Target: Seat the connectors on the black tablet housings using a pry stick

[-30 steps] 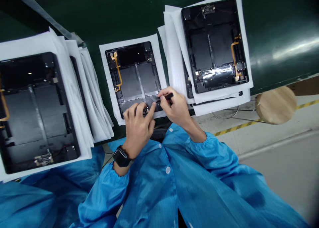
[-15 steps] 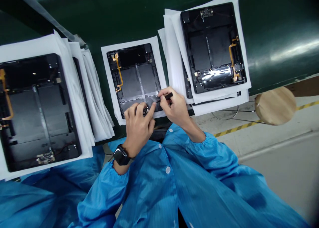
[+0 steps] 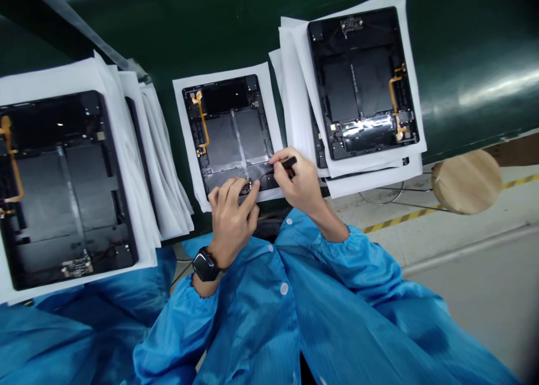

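A black tablet housing (image 3: 219,131) with an orange flex cable lies on a white foam sheet in front of me. My left hand (image 3: 231,219) rests on its near edge, fingers apart and bent, around a small circuit board (image 3: 246,188). My right hand (image 3: 300,183) pinches a slim black stick-like tool (image 3: 288,162) over the near right corner of the housing. A thin dark curved line runs from those fingers towards the board; whether it is the tool's tip or a wire, I cannot tell.
More tablet housings lie on stacked white foam sheets, one housing (image 3: 365,87) at the right and another housing (image 3: 42,188) at the left. All rest on a green table (image 3: 219,26). A round wooden stool (image 3: 467,181) stands beyond the table edge. Another person's blue sleeve (image 3: 46,340) shows lower left.
My right hand has shifted slightly right with the black tool, and the thin dark line shows more clearly. My left fingers have drawn back slightly, baring more of the circuit board.
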{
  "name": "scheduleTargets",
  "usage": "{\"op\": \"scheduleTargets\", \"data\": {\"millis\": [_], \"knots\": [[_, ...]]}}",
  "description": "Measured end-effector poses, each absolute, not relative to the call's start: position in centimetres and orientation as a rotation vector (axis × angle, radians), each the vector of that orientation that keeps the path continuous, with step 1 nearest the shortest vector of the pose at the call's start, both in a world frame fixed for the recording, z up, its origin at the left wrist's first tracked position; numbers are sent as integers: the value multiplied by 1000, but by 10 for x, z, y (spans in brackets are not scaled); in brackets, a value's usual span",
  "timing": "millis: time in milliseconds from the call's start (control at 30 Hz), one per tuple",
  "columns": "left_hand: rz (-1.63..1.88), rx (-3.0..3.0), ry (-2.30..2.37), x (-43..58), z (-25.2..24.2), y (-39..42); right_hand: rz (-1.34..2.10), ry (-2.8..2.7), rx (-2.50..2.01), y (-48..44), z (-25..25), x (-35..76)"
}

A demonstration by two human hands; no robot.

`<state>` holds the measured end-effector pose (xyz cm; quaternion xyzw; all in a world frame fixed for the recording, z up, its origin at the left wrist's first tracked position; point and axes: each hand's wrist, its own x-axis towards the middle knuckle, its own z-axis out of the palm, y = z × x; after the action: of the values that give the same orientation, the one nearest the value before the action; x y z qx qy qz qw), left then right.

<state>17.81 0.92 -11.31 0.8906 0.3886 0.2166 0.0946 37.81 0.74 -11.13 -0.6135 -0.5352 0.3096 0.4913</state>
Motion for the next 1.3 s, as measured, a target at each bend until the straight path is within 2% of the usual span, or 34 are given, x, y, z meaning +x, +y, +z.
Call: {"op": "scheduleTargets", "data": {"millis": [533,1100,1300], "knots": [[810,2596,1112,174,-123,5,886,-1339,-1443,10,-105,379],[791,2625,1134,175,-121,5,765,-1296,-1538,9,-113,373],[782,2602,1141,175,-121,5,969,-1393,-1447,8,-101,390]]}}
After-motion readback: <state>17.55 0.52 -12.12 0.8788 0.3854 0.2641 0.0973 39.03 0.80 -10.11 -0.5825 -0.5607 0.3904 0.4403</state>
